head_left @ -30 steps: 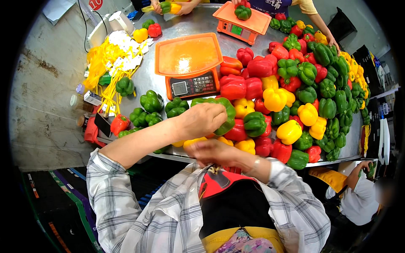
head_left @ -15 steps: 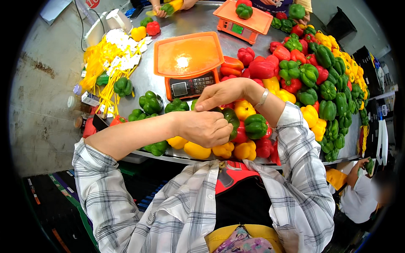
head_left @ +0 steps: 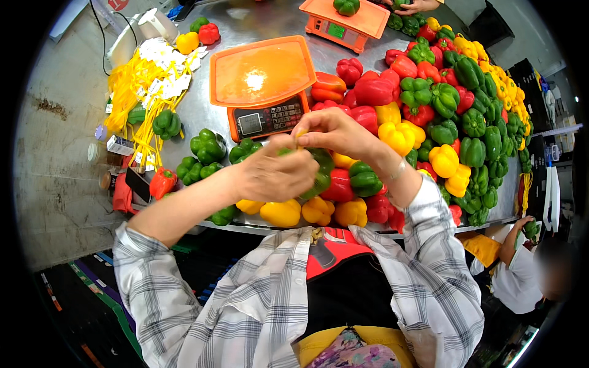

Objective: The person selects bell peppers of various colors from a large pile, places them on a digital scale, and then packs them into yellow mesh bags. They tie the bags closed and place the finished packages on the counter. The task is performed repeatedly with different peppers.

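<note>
Close together above the near part of the table, both my hands work at a yellow net bag [head_left: 300, 134]. My right hand [head_left: 334, 132] pinches its gathered end between thumb and fingers. My left hand [head_left: 279, 173], smeared by motion, is curled closed just below, around the bag's upper part. A green bell pepper [head_left: 321, 173] hangs under the hands, seemingly inside the thin netting and partly hidden by my left hand. Yellow bell peppers [head_left: 281, 213] and a red bell pepper [head_left: 338, 186] lie beneath and beside it.
An orange scale [head_left: 261, 70] stands beyond my hands, a second orange scale [head_left: 345, 23] farther back. Yellow net bags with white tags [head_left: 156, 80] lie at left. A large pile of mixed bell peppers [head_left: 451, 107] fills the right. A co-worker's hand [head_left: 420, 6] shows at the far edge.
My hands have risen slightly, and my right hand's pinch now shows yellow netting. The view has shifted a little. The co-worker's hands with a yellow-and-green bundle at the far left are gone from view.
</note>
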The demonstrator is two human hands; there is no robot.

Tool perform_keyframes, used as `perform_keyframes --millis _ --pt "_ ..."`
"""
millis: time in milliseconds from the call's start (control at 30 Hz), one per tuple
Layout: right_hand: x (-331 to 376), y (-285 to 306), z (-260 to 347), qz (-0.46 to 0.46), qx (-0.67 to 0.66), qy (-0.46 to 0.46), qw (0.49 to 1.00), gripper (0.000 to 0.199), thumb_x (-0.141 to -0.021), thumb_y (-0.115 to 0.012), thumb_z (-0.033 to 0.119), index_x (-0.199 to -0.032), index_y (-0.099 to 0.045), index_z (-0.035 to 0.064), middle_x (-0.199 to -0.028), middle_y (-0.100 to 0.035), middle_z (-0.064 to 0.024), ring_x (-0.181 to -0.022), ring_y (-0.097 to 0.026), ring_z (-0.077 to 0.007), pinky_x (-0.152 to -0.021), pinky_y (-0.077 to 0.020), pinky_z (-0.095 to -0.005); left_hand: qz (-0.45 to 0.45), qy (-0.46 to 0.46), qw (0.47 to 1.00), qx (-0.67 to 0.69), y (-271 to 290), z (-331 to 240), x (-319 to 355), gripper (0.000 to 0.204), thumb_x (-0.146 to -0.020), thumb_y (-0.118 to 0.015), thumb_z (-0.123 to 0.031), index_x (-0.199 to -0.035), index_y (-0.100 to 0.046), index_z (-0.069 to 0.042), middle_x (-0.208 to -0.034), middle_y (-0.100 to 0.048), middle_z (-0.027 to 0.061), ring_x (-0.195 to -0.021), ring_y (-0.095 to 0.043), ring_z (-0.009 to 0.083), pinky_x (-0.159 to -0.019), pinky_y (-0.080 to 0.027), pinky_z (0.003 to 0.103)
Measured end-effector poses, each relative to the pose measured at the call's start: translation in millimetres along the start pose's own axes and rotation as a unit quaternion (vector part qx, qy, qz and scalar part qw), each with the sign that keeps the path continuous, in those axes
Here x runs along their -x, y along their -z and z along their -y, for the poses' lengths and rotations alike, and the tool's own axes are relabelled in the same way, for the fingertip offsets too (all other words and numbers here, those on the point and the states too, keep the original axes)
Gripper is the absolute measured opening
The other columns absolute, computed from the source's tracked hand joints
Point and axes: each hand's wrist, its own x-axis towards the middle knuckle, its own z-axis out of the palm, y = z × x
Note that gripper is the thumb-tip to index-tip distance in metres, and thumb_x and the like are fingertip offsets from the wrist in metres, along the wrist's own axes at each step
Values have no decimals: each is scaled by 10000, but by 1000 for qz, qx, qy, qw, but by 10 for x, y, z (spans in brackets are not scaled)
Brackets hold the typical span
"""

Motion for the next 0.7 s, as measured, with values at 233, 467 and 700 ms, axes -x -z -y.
perform_keyframes --millis 233,467,700 --pt "402 -504 -257 -333 222 197 895 76 -874 -698 92 -888 -677 20 -888 -662 -60 -873 -577 -164 -753 -448 -296 -213 461 842 181 -269 -545 -121 79 -818 -682 -82 -833 -605 -96 -942 -643 8 -955 -541 236 -878 -370 396" --pt "452 -580 -473 -339 96 245 903 46 -924 -646 43 -955 -631 14 -942 -624 -57 -854 -582 -131 -772 -459 -240 -205 505 818 184 -395 -585 -120 70 -865 -651 -56 -908 -606 -87 -948 -668 17 -1023 -562 254 -938 -349 397" --pt "470 -530 -551 -335 63 249 907 76 -915 -652 25 -980 -615 15 -958 -621 -68 -905 -588 -150 -799 -466 -251 -245 555 765 217 -444 -595 -151 109 -808 -710 -24 -882 -675 -95 -894 -653 20 -968 -563 218 -895 -363 369"
